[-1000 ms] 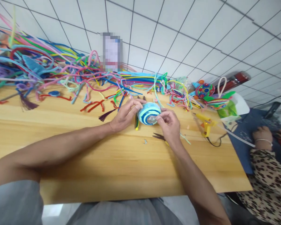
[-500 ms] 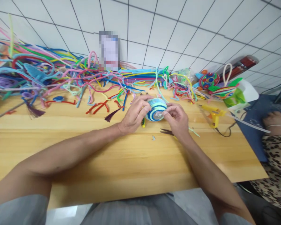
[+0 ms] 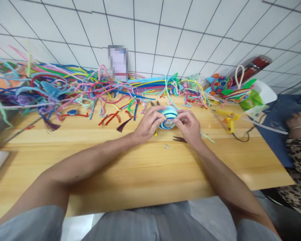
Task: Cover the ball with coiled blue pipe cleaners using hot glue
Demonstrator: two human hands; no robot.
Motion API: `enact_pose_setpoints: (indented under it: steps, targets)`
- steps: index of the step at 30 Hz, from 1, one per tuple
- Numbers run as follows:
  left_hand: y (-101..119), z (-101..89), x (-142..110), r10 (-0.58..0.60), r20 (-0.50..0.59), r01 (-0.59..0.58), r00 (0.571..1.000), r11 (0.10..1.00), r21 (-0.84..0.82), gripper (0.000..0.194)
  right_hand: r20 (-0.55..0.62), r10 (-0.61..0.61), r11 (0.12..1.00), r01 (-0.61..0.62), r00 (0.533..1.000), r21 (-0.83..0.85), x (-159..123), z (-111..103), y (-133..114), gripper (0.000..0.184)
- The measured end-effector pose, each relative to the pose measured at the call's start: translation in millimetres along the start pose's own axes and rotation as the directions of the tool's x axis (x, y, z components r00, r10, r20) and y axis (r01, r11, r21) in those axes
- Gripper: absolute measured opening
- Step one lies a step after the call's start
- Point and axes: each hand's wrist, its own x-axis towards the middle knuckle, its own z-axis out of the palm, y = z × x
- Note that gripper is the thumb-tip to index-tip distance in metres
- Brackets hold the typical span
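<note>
Between my hands is a round ball point(image 3: 169, 114) wound with blue, light blue and pale green pipe cleaners, a clear patch showing at its lower middle. My left hand point(image 3: 149, 124) grips its left side, fingers curled and thumb on the front. My right hand point(image 3: 189, 124) pinches the right side with thumb and forefinger. Dark-bladed scissors point(image 3: 180, 139) lie on the table, partly hidden by my right hand. A pale green pipe cleaner point(image 3: 207, 137) pokes out to the right of that hand. Another tool with dark tips lies partly hidden behind my left hand.
Heaped pipe cleaners point(image 3: 90, 83) run along the tiled wall. A yellow glue gun point(image 3: 228, 119) with a cord lies to the right, near decorated balls point(image 3: 222, 84). A phone-like screen point(image 3: 119, 62) leans on the wall. At far right rests another person's hand point(image 3: 299, 124).
My left fingers have come further over the front of the ball, covering more of its left side. The camera view has shifted, bringing a white object in at the left edge.
</note>
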Motion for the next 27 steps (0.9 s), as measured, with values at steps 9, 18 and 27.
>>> enact_pose_setpoints:
  steps: [9,18,27]
  targets:
    - [-7,-0.2,-4,0.006,-0.007,-0.006,1.000,1.000,0.001,0.028,-0.014,0.009,1.000,-0.009,1.000,-0.007,1,2,2,0.017]
    - [-9,5.2,-4,0.120,-0.001,-0.120,0.993,0.993,-0.016,0.031,-0.029,0.030,0.999,-0.030,0.999,0.033,-1,1,1,0.017]
    - [-20,1.7,-2,-0.034,0.152,0.044,0.988,0.997,-0.062,0.048,-0.002,0.043,0.999,-0.043,0.999,-0.017,-3,0,-4,0.013]
